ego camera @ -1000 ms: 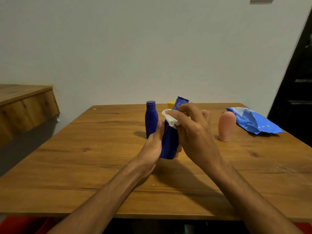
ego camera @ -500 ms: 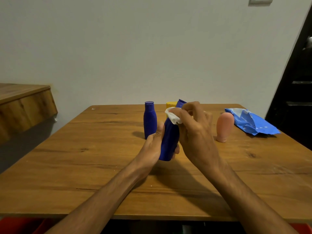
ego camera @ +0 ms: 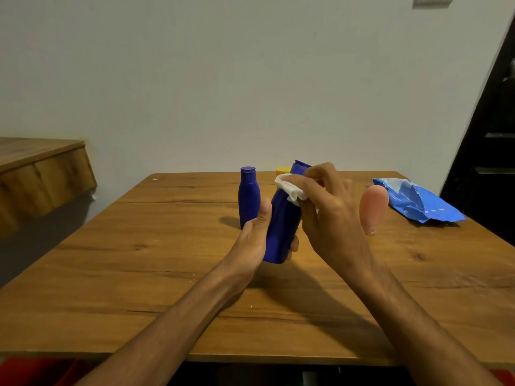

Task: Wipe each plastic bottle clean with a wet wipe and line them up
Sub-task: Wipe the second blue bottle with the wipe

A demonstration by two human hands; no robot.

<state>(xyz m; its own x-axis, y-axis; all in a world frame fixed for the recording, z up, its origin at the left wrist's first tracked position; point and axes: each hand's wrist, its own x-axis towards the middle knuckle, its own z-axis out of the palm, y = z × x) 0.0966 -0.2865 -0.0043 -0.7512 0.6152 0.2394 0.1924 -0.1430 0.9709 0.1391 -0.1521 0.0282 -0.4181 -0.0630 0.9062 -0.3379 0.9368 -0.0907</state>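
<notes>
Right hand [ego camera: 331, 218] flatter, wipe [ego camera: 290, 190] on bottle [ego camera: 281, 227]

Room setting, as I view it over the head camera. Under the left hand [ego camera: 256, 240] and the right hand [ego camera: 331, 215] lies a rectangular brown wood-grain table [ego camera: 139, 274], lit softly, with dim shadows near both hands. Beyond the hands rises a plain off-white plastered wall [ego camera: 223, 79]. It carries a white switch plate [ego camera: 432, 0] high above the right hand. Far left of the left hand juts a slanted brown wooden ledge [ego camera: 41, 174]. Far right of the right hand stands a dark, nearly black door [ego camera: 490, 162]. Below the table's near edge, left of the left hand, I see a red object [ego camera: 36, 371] that I cannot identify.
</notes>
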